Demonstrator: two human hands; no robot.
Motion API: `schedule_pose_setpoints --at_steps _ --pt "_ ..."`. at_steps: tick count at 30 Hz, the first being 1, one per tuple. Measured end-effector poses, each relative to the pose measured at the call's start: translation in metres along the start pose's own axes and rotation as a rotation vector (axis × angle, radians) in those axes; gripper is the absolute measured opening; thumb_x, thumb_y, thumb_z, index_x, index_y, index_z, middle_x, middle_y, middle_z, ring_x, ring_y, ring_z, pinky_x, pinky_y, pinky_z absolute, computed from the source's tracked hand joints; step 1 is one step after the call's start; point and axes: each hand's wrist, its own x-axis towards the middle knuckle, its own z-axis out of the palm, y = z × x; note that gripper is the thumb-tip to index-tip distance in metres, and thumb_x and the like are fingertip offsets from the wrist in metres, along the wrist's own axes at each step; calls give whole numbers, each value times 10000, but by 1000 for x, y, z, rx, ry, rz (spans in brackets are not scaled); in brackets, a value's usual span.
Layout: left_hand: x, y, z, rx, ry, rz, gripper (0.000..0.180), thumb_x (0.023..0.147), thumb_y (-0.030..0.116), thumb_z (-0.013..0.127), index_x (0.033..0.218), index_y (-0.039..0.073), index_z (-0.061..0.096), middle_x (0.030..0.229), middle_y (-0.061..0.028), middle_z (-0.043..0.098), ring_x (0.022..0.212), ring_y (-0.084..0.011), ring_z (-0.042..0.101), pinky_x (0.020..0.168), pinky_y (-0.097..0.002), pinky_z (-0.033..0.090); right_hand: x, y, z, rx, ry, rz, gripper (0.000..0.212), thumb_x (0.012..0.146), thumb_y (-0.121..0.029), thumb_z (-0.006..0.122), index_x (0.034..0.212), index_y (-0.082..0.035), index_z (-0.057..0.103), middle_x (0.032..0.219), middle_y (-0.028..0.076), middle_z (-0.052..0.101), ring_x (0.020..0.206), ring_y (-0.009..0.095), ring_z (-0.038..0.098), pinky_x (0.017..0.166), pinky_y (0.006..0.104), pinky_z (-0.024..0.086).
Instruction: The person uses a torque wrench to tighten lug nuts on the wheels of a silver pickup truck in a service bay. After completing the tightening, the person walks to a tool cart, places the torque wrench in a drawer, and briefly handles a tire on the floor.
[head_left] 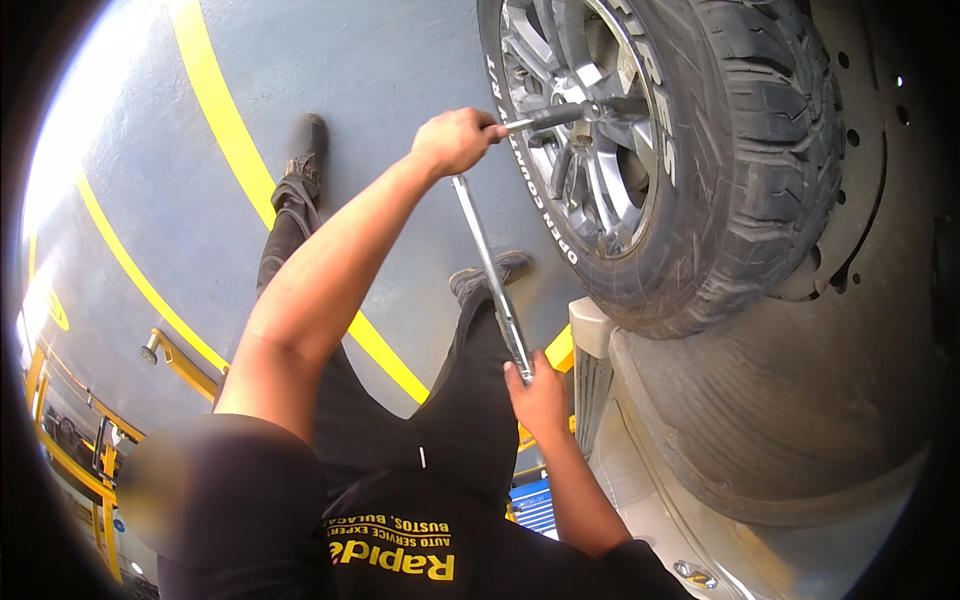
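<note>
A silver cross wrench [490,260] is set on a nut of the alloy wheel [590,150], its socket arm running into the hub area. My left hand [455,140] is shut on the wrench's upper arm, just left of the rim. My right hand [535,398] grips the lower end of the long bar, near my right knee. The wheel carries a chunky black tyre [760,150] with white lettering on its sidewall. My legs in dark trousers stretch away over the grey floor.
The vehicle's dusty wheel arch and body [800,420] fill the right side. A yellow lift pad [560,350] sits under the vehicle beside the tyre. Yellow lines [230,130] cross the grey floor [380,70]. Yellow railing [180,365] runs at the lower left.
</note>
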Motion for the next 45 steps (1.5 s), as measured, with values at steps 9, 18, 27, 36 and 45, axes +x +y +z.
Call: schedule_pose_setpoints --at_steps 9,18,27,36,45 --pt "11 45 8 4 89 -174 436 961 536 569 1170 197 747 1087 -108 750 1071 -322 693 931 -440 536 25 18 -53 -53 36 37 359 895 -364 683 881 -9 629 800 223 686 813 436 674 752 512 516" --pt "14 40 14 124 10 -97 492 1014 552 456 1230 177 691 1196 -136 712 1155 -342 649 980 -480 503 84 57 70 -128 271 51 329 850 -386 677 887 -60 653 833 239 706 855 469 677 777 564 529" --pt "8 32 6 110 26 -45 529 1006 585 450 1296 206 678 1196 -98 724 1138 -318 665 972 -468 513 77 58 51 -61 206 -54 285 857 -323 675 847 -45 613 752 218 683 752 467 663 695 557 521" --pt "13 23 10 52 -24 24 527 1013 575 456 1271 178 686 1158 -129 725 1157 -335 647 1004 -458 496 55 41 42 -19 213 69 332 885 -356 675 863 -32 604 741 187 684 747 438 677 682 524 518" --pt "-16 4 44 28 -133 -44 460 997 537 532 1232 182 705 1163 -114 727 1119 -322 669 970 -460 516 -29 23 13 -95 130 120 382 896 -394 698 855 -22 623 700 201 662 712 436 664 669 528 494"
